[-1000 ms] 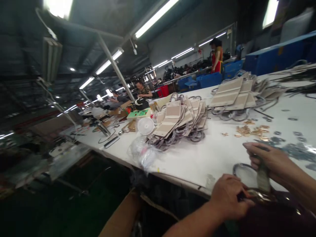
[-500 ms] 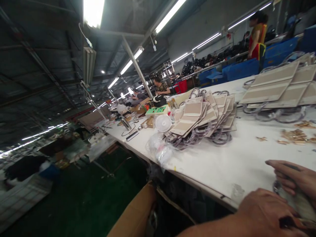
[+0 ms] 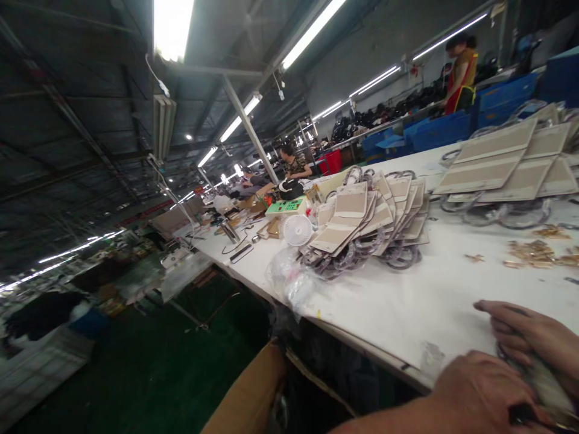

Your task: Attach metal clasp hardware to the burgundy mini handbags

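My left hand (image 3: 479, 392) is closed in a fist at the bottom right, by the near edge of the long white table (image 3: 398, 301), gripping a dark piece that shows only at its tip. My right hand (image 3: 529, 337) curls around a pale strip with a metal ring (image 3: 543, 383) at the right edge. Both hands hold the same workpiece between them; most of it is cut off by the frame.
A fanned pile of beige cards on metal rings (image 3: 371, 217) lies mid-table, another pile (image 3: 506, 163) farther right. Small brass fittings (image 3: 534, 253) are scattered nearby. A small white fan (image 3: 297, 229), clear bags (image 3: 289, 280), a cardboard box (image 3: 248, 392) below. Seated workers (image 3: 292, 163) and a standing person (image 3: 459, 72) beyond.
The view swung left and up, pushing my hands toward the bottom right corner. Both hands keep their grip on the ring piece.
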### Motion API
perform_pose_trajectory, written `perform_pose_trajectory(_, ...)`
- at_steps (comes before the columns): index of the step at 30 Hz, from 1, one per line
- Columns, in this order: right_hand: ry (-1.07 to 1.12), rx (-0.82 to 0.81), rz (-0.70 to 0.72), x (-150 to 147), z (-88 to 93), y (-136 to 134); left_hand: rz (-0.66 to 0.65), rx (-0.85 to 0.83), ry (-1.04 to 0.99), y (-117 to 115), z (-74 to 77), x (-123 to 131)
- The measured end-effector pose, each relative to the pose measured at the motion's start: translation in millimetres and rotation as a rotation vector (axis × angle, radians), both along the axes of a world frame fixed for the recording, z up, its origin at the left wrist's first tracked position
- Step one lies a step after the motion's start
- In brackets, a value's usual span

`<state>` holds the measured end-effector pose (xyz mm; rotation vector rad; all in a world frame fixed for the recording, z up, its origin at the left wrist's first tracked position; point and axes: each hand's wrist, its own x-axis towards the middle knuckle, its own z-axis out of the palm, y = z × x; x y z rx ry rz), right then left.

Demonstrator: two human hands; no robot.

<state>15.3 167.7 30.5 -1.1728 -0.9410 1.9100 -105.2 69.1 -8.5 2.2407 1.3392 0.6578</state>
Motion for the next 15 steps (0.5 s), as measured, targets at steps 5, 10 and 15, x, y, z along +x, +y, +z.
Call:
perform_pose_trajectory(5, 0.004, -0.018, 0.003, 0.2, 0.8, -0.1, 0.011, 0.023, 0.016, -2.1, -0.3, -0.1)
perform_pose_trajectory(10, 0.006, -0.01, 0.02, 0.2, 3.8, -4.4, 0.018, 0.042, 0.002, -3.0, -1.3, -0.3)
perform_pose_trajectory(15, -0.017, 0.0, 0.035, -5.0, 11.2, -10.3, 0.037, 0.033, -0.013, -6.0, 3.2, 0.3)
